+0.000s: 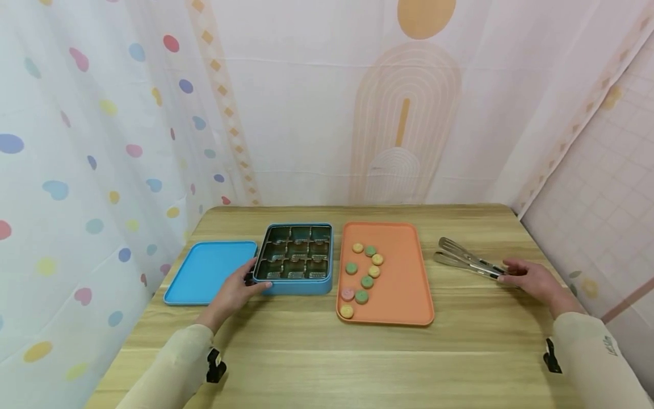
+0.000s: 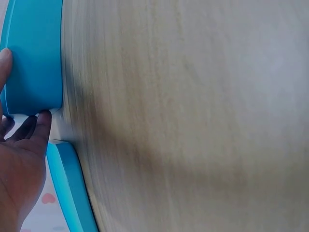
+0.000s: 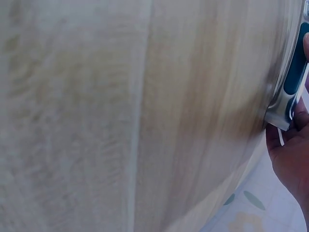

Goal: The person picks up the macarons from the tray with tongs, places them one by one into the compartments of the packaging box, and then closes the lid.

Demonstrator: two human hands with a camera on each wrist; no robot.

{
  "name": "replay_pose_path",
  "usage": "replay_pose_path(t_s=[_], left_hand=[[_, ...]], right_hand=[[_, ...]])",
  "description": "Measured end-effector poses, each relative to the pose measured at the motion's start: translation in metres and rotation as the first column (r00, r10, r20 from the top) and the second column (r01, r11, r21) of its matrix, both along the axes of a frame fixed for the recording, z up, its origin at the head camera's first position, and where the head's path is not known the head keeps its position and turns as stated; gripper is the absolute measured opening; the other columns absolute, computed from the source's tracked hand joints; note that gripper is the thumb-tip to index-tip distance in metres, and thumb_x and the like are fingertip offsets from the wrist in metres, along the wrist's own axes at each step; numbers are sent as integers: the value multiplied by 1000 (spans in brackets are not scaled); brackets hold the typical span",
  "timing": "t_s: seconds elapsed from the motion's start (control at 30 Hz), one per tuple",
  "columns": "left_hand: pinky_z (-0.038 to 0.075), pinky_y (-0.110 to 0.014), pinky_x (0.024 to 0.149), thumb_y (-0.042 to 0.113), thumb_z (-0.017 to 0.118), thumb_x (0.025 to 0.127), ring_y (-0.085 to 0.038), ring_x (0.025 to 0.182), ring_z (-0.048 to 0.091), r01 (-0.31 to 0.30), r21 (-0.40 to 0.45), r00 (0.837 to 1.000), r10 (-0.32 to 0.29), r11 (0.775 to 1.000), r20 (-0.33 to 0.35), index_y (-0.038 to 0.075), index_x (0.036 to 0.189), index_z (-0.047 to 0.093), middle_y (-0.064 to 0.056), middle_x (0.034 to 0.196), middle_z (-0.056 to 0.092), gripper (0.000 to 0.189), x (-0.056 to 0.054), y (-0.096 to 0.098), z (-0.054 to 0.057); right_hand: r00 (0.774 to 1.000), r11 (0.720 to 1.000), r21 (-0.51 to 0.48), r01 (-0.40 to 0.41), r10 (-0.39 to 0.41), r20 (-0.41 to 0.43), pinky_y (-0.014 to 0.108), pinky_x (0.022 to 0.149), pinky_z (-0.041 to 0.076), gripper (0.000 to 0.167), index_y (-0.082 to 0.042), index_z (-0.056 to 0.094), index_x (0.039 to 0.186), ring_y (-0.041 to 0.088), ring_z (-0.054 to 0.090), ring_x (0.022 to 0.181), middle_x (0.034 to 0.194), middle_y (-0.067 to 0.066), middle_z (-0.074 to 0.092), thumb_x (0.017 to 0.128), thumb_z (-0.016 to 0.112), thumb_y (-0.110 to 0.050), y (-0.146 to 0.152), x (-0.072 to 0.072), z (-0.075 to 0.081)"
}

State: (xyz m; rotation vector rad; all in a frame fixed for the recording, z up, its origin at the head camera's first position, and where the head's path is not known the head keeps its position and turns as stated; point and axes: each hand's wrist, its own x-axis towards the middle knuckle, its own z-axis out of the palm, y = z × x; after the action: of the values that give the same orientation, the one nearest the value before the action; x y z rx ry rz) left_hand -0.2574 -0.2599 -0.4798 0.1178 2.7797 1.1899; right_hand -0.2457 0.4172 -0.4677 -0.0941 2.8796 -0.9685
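Note:
My left hand (image 1: 237, 291) grips the front left corner of a blue box (image 1: 298, 287), its thumb along the front wall and its fingers at the left side. Inside the box sits a dark plastic insert (image 1: 296, 250) divided into several square compartments, with nothing in them. In the left wrist view the fingertips meet the lower edge of the blue box (image 2: 36, 63). On the right, my right hand (image 1: 533, 281) holds the handle end of metal tongs (image 1: 462, 258), whose slotted tips point away to the left, spread apart. A dark inlay shows on the tongs' handle (image 3: 295, 63) in the right wrist view.
An orange tray (image 1: 401, 272) lies between the box and the tongs. Several small round cookies, yellow, green (image 1: 361, 296) and pink (image 1: 347, 293), are scattered on its left side. Left of the box, a blue lid (image 1: 209, 270) lies flat on the wooden table (image 1: 327, 363). Patterned curtains hang behind.

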Motion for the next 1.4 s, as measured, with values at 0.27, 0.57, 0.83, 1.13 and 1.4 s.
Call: replay_pose_path(t_s=[0.27, 0.57, 0.83, 1.13, 1.4], left_hand=[[28, -60, 111, 49, 69, 92, -44, 143, 25, -10, 0, 1000, 10, 1000, 2, 4, 159, 20, -26, 158, 25, 95, 3, 3, 4], [27, -60, 112, 41, 69, 94, -45, 143, 24, -21, 28, 1000, 21, 999, -8, 8, 160, 18, -26, 159, 22, 89, 4, 7, 5], [28, -60, 112, 41, 67, 96, -44, 144, 24, -25, 31, 1000, 25, 999, -9, 11, 160, 18, -24, 160, 22, 86, 5, 7, 5], [24, -61, 113, 41, 66, 96, -44, 145, 20, -31, 21, 999, 31, 999, -19, 12, 160, 19, -23, 161, 21, 85, 3, 7, 4], [23, -62, 113, 45, 67, 94, -46, 145, 20, -41, 13, 999, 41, 999, 6, 12, 160, 19, -24, 160, 20, 88, 4, 8, 5]], right_hand=[[1000, 999, 40, -6, 6, 4, 61, 95, 41, 66, 17, 52, 132, 57, 45, 120, 131, 40, 50, 93, 71, -33, 0, 1, -1], [999, 997, 75, -17, 19, -27, 63, 93, 41, 58, 16, 58, 124, 58, 47, 116, 125, 41, 53, 92, 73, -29, 1, 1, 2], [999, 998, 59, -11, 13, -34, 56, 89, 44, 56, 16, 59, 123, 53, 50, 113, 124, 39, 55, 93, 71, -29, -3, 3, 4], [998, 1000, 10, -16, 17, -61, 31, 75, 43, 52, 13, 61, 123, 27, 54, 96, 115, 30, 63, 94, 70, -30, -4, -1, 3], [994, 999, -8, -32, 31, -109, 29, 69, 43, 39, 11, 64, 116, 20, 51, 85, 102, 19, 65, 99, 64, -24, -12, -3, 3]])
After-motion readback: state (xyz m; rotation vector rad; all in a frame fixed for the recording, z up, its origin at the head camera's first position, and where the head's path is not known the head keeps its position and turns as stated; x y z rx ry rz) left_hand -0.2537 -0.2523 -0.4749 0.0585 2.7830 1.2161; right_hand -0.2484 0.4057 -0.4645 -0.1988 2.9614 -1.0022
